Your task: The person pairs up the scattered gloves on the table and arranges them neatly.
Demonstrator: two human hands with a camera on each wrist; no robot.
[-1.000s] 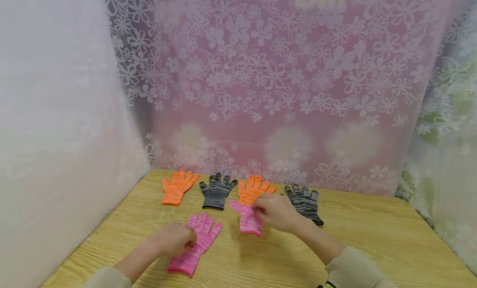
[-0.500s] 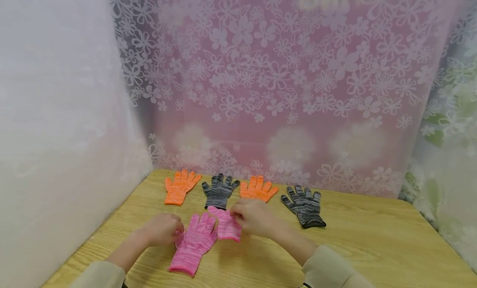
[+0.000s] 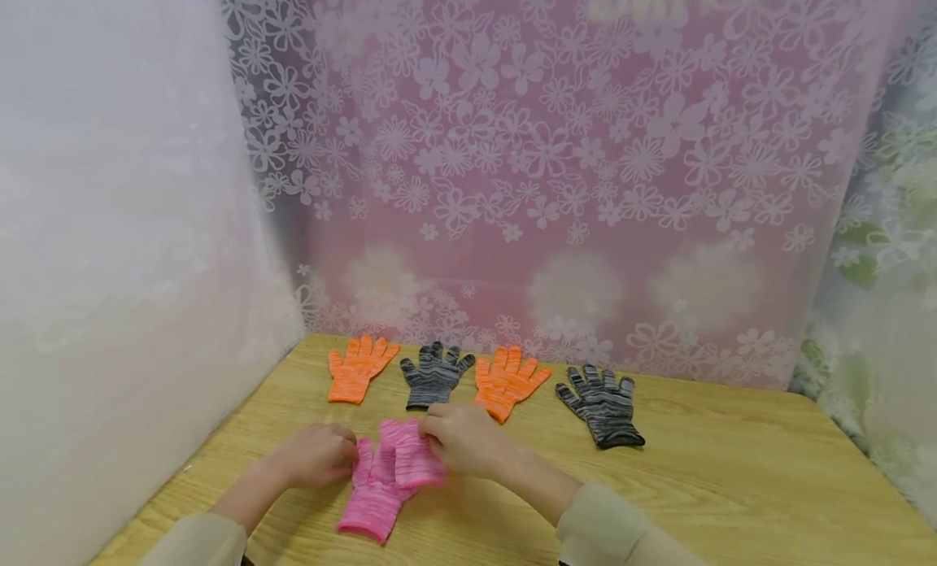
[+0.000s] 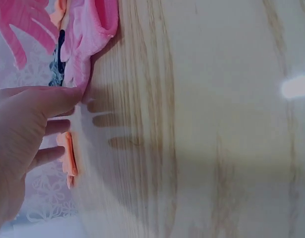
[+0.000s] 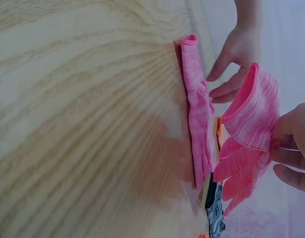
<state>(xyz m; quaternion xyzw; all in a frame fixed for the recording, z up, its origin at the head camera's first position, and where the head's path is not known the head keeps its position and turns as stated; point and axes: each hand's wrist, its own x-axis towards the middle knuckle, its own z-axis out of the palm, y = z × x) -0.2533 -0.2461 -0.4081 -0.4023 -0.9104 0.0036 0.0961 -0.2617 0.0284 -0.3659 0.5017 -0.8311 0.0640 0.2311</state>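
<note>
A pink knit glove [image 3: 372, 505] lies on the table, fingers toward the back. My left hand [image 3: 316, 456] pinches its edge at the left, between thumb and forefinger in the left wrist view [image 4: 23, 119]. My right hand [image 3: 464, 440] grips a second pink glove [image 3: 419, 460] by its side. This glove hangs above the first one's fingers and partly hides them. In the right wrist view its cuff [image 5: 251, 106] gapes and its fingers dangle, apart from the lower glove [image 5: 196, 109].
Behind my hands lie an orange glove [image 3: 359, 371], a grey-black striped glove [image 3: 433, 377], another orange glove [image 3: 507, 379] and another striped glove [image 3: 602, 407]. The wooden table [image 3: 732, 485] backs onto a flowered pink curtain [image 3: 556, 184]; a white sheet [image 3: 132, 265] hangs at the left.
My right hand has carried its pink glove leftward, from in front of the orange glove to over the other pink glove. My left hand has shifted from that glove's middle to its left edge.
</note>
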